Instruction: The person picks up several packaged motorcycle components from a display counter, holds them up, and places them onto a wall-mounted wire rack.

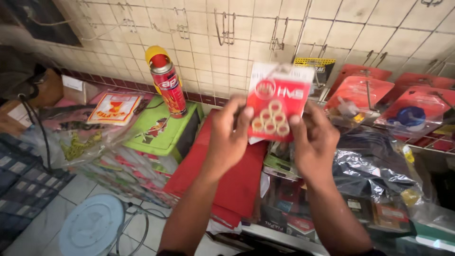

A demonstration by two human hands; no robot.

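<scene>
Here, my left hand [231, 137] and right hand [310, 142] pinch a red blister pack [277, 105] by its two side edges, thumbs on the front, holding it upright before a tiled wall [208, 52]. Six pale rollers [270, 121] show through its window. Beyond my left hand, a red spray can [167, 83] stands on a green box [163, 130]; more red packs [362, 95] hang at right.
</scene>
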